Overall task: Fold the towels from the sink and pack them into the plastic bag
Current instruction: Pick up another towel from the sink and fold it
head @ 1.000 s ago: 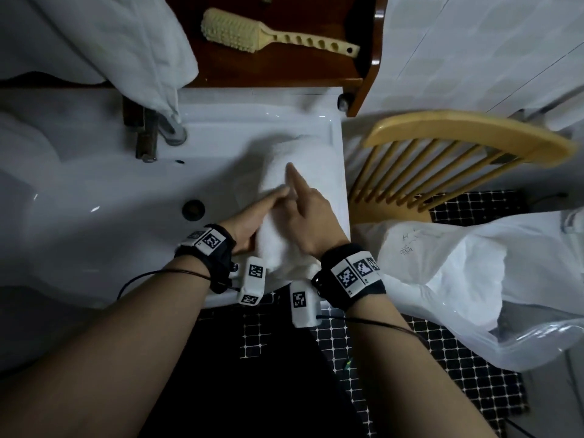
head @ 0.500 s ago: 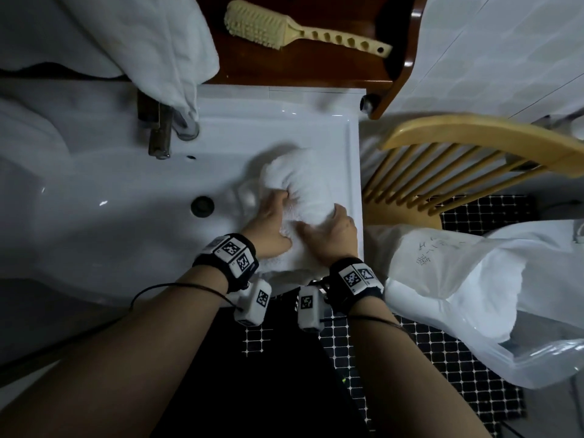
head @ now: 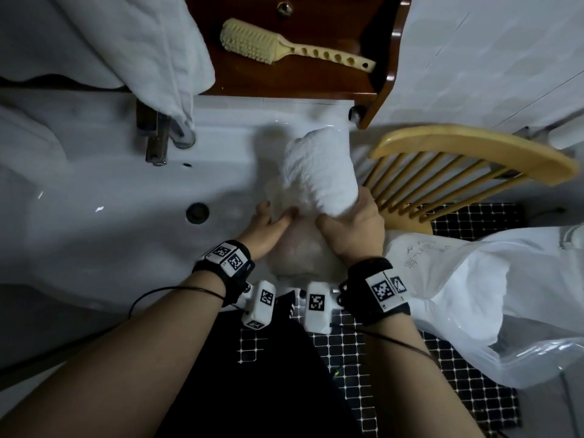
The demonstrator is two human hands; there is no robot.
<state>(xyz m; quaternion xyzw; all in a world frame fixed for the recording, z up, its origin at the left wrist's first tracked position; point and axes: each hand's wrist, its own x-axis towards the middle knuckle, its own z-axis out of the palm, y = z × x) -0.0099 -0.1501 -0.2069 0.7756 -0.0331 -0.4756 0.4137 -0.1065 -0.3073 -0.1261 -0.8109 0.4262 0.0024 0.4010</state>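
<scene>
The right hand point(head: 350, 229) is gripping the folded towel point(head: 319, 172) by its near end at the sink's point(head: 110, 200) right edge. The left hand point(head: 268, 226) is lying against blurred white cloth point(head: 300, 254) beneath, its grip unclear. Packing seems to be starting: next, the towel is going rightward into the plastic bag point(head: 474, 311).

Location type: a household bathroom. Identifying features:
A white ceramic sink point(head: 94, 222) with a metal faucet point(head: 156, 140) and a round drain point(head: 197, 212). A hanging towel point(head: 126, 42) drapes above the faucet. White wall tiles point(head: 489, 58) rise behind the sink, and small dark floor tiles point(head: 347, 352) with pale grout lie below it. A dark wooden shelf point(head: 300, 80) above the sink carries a pale brush point(head: 284, 45). A wooden chair point(head: 474, 150) stands just beside the sink.
</scene>
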